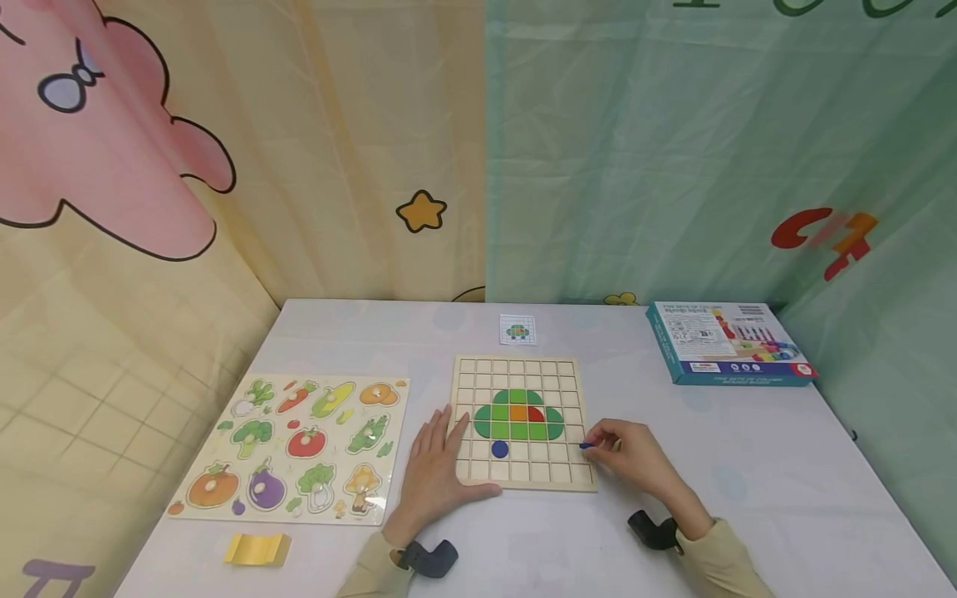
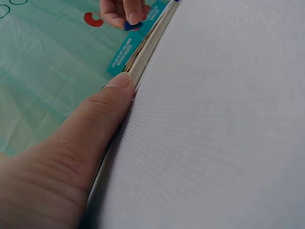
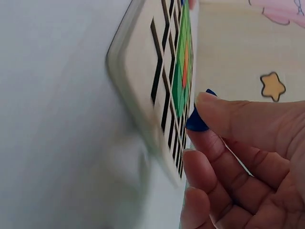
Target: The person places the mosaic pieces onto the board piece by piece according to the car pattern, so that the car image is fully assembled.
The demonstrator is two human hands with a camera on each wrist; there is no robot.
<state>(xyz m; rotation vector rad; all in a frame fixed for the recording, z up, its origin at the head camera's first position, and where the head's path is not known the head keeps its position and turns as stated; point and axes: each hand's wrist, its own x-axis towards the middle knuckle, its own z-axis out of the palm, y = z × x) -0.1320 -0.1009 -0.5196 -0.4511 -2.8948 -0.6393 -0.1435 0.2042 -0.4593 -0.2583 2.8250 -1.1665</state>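
Note:
A wooden grid board (image 1: 527, 477) lies mid-table, with green, orange and red tiles (image 1: 519, 415) forming a rounded shape in its cells. Below that shape sits a blue disc (image 1: 499, 449). My left hand (image 1: 437, 469) rests at the board's left side, fingers extended and thumb along the front edge. At the right edge, my right hand (image 1: 631, 455) pinches a small blue piece (image 3: 197, 120) between thumb and index finger, just over the board's rim; its full outline is partly hidden by the fingers. Behind the board is a small pattern card (image 1: 517, 330) showing a similar coloured figure.
A vegetable picture board (image 1: 336, 455) lies on the left, with a yellow block (image 1: 257, 550) in front of it. A flat teal-edged game box (image 1: 733, 342) is at the back right. Printed curtains (image 1: 359, 149) hang behind the white table (image 1: 755, 482).

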